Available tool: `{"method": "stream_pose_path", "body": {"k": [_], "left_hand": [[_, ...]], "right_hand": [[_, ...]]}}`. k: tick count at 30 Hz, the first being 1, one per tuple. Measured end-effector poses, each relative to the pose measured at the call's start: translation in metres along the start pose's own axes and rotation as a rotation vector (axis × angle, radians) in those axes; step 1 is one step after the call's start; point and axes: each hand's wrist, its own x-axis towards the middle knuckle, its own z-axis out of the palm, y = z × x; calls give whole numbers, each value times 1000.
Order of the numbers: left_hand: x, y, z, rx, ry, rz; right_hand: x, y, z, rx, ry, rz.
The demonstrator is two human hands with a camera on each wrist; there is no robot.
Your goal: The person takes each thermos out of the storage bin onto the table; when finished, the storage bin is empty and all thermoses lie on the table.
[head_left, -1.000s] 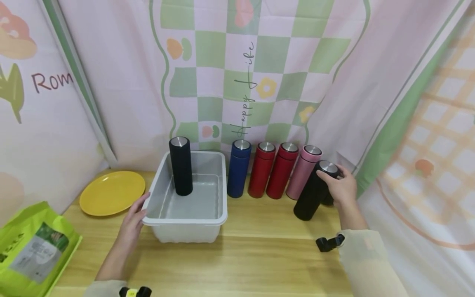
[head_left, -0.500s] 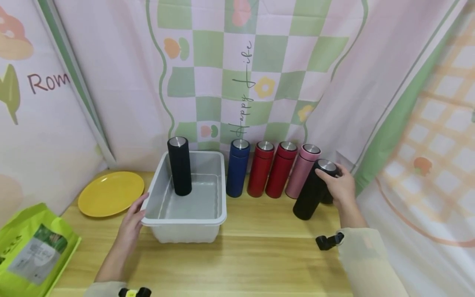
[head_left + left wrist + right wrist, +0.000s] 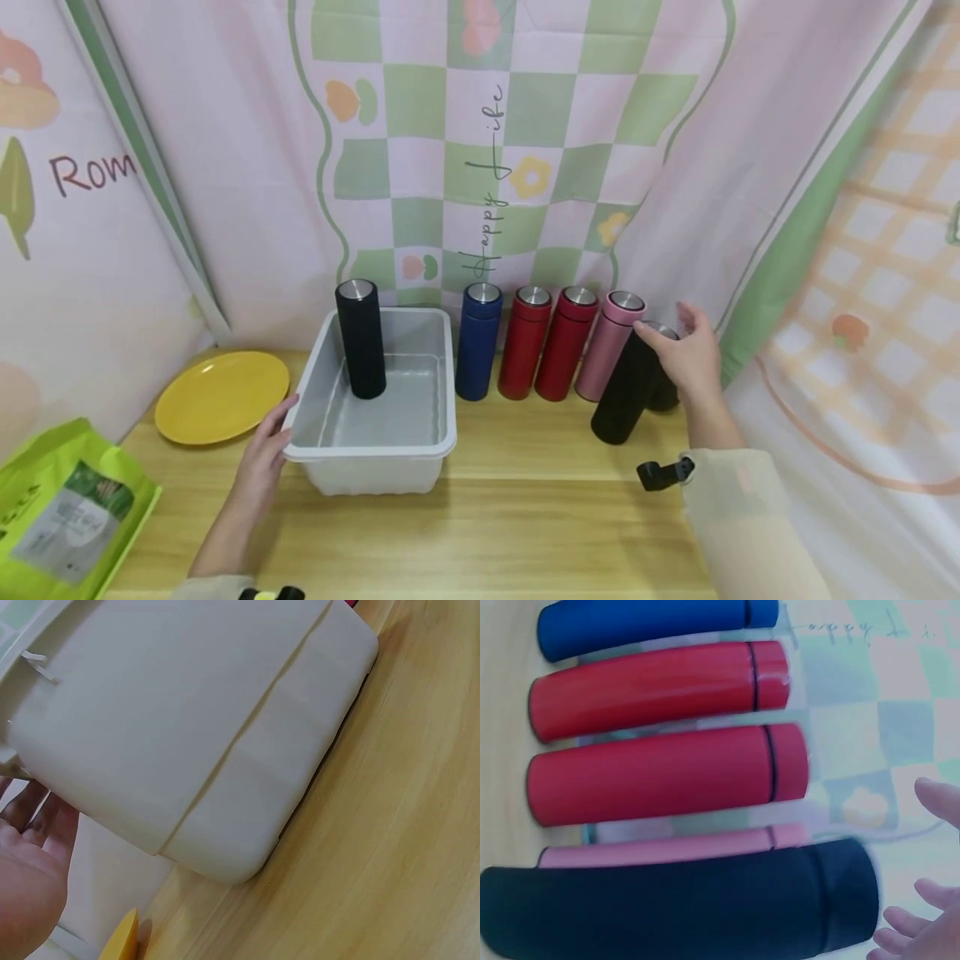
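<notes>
My right hand (image 3: pixel 688 354) hovers over the cap of a black thermos bottle (image 3: pixel 624 392) standing at the right end of the row. In the right wrist view its fingers are spread apart beside the cap of that black bottle (image 3: pixel 682 904). My left hand (image 3: pixel 262 454) touches the left rim of a grey plastic basin (image 3: pixel 375 452) with relaxed fingers. From the left wrist, the hand (image 3: pixel 34 862) shows under the rim, against the basin's outer wall (image 3: pixel 180 712). A second black thermos (image 3: pixel 362 342) stands upright inside the basin.
A blue thermos (image 3: pixel 478 346), two red ones (image 3: pixel 525 346) and a pink one (image 3: pixel 609 350) stand along the back curtain. Another dark bottle (image 3: pixel 665 393) is mostly hidden behind the right black one. A yellow plate (image 3: pixel 222 397) and a green bag (image 3: pixel 75 508) lie at left.
My right hand has let go of the black thermos and lifted slightly, its fingers opening. The bottle stays in place. My left hand keeps its place at the basin rim.
</notes>
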Motion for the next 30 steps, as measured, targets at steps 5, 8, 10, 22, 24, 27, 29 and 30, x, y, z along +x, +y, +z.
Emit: {"method": "stream_pose_path", "body": {"k": [5, 8, 10, 22, 24, 27, 29, 30], "left_hand": [[-1, 0, 0, 2, 6, -3], [-1, 1, 1, 12, 6, -7], [-1, 1, 1, 16, 6, -8], [1, -1, 1, -33, -13, 35], [1, -2, 1, -42, -21, 45], [1, -2, 1, -45, -24, 48], [1, -1, 1, -48, -26, 50], [1, -1, 1, -51, -27, 53]], "right_hand": [[-4, -25, 5, -2, -22, -37], [-6, -40, 14, 24, -42, -49], [-7, -49, 21, 43, -62, -57], [-6, -99, 87, 77, -218, -104], [-7, -105, 101, 100, -247, -99], [-11, -115, 122, 132, -280, -101], [-14, -121, 136, 144, -302, -105], [-15, -124, 144, 151, -312, -108]]}}
